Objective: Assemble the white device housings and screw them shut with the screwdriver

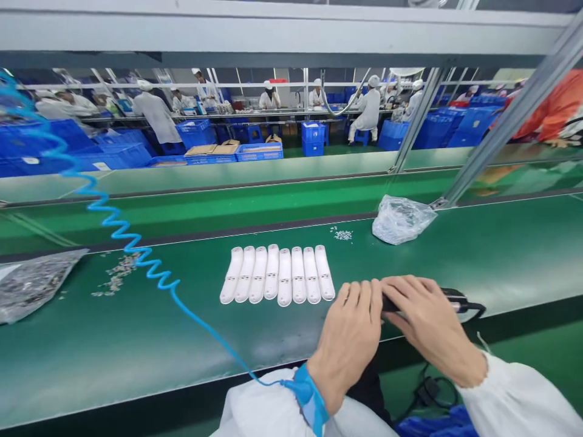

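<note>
My right hand (421,312) is closed around a black corded tool (450,296) that looks like an electric screwdriver, lying sideways over the bench's near edge. Right beside it, my left hand (350,331) has its fingers pressed together and curled over, close to the tool's front end. What it grips, if anything, is hidden behind the fingers. A blue wrist strap (310,394) circles my left wrist. Just left of my hands, several white curved plastic pieces (285,276) lie side by side in a row on the green bench.
Small pale parts (342,235) lie behind the row, near a clear plastic bag (401,220). Farther left are more loose small parts (118,273) and a filled bag (39,282). A coiled blue cord (122,227) crosses the bench's left side. Metal posts (421,118) stand behind; people work beyond.
</note>
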`<control>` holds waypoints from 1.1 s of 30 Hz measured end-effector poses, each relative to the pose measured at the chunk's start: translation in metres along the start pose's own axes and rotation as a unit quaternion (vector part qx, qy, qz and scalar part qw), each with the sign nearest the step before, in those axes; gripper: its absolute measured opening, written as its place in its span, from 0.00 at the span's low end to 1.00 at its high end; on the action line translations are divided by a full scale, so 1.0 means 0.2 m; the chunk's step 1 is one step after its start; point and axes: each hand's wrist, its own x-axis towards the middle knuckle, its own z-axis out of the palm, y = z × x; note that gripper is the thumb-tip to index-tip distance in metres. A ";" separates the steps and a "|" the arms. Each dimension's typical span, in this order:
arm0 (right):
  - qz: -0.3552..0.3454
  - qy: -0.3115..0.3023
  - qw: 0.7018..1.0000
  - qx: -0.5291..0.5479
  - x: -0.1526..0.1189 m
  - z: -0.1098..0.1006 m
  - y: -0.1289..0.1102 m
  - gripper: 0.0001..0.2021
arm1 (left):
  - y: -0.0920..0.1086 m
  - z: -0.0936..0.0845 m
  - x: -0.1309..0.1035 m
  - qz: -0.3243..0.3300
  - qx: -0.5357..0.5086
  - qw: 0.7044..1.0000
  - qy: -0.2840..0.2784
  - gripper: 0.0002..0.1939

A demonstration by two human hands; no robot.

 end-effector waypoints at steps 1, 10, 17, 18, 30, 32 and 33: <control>-0.001 0.021 1.000 0.010 -0.01 -0.02 -0.04 0.14 | 0.03 -0.01 0.02 -0.028 -0.013 0.999 -0.023 0.17; 0.463 0.169 0.646 0.583 -0.20 0.07 -0.21 0.24 | -0.01 0.00 0.02 -0.255 -0.423 0.850 -0.182 0.14; 0.429 0.308 0.300 0.794 0.07 0.10 -0.04 0.13 | -0.33 0.05 0.02 -0.042 -0.413 0.894 -0.169 0.18; 0.420 0.321 0.313 0.789 0.10 0.11 0.00 0.13 | -0.42 0.07 0.01 -0.027 -0.352 0.926 -0.133 0.20; 0.312 0.490 0.515 0.631 0.60 0.44 0.32 0.11 | -0.65 0.34 0.06 0.041 -0.163 0.981 -0.093 0.18; 0.310 0.493 0.518 0.626 0.63 0.47 0.33 0.11 | -0.65 0.35 0.08 0.036 -0.181 0.979 -0.087 0.17; 0.309 0.495 0.520 0.624 0.64 0.47 0.33 0.11 | -0.65 0.35 0.08 0.032 -0.192 0.977 -0.085 0.16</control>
